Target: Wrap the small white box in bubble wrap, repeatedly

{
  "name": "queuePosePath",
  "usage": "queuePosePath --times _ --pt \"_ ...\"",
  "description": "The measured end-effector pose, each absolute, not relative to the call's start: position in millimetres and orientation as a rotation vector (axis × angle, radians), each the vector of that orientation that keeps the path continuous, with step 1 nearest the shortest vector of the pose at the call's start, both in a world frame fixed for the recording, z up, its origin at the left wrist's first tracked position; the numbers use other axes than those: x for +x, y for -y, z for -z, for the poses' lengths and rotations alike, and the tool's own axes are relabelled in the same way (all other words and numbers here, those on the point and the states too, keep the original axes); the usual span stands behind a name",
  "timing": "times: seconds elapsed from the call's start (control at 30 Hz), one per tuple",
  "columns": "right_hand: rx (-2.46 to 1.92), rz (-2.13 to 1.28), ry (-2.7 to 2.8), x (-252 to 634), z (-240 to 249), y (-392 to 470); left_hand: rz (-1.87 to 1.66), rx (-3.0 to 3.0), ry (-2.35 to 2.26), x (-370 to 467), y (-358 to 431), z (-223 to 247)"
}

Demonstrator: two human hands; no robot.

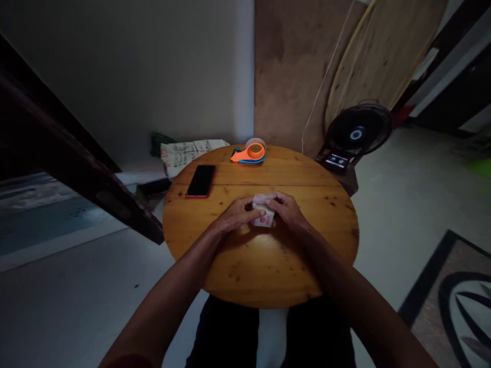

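Note:
A small whitish box (263, 220) with pink-red print sits between my hands over the middle of the round wooden table (253, 271). My left hand (238, 213) grips its left side, thumb across the front. On the right side and top edge, the fingers of my right hand (288, 208) press against the box. Something pale and thin, perhaps a flap or wrapping, shows at its top between the fingers; its details are too small to tell.
A dark phone (201, 181) lies at the table's back left. An orange and blue tape dispenser (250, 152) stands at the back edge. Beyond the table are a printed sack (184, 155) at left and a black fan (356, 134) at right.

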State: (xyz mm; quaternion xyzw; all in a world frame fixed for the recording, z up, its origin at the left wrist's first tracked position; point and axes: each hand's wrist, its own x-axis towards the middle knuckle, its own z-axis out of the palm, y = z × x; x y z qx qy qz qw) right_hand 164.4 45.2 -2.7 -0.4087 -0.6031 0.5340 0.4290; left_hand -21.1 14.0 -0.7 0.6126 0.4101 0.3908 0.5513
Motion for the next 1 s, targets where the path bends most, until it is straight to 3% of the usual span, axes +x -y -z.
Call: queuePosePath --times 0.37,1.0 --pt "-0.898 -1.358 1.583 166.0 0.8 -33.4 -1.008 1.342 -0.928 -20.0 -18.6 5.4" --pt "-1.012 -1.120 1.805 166.6 6.4 -36.0 -1.120 1.354 -0.989 -13.7 -17.3 10.8"
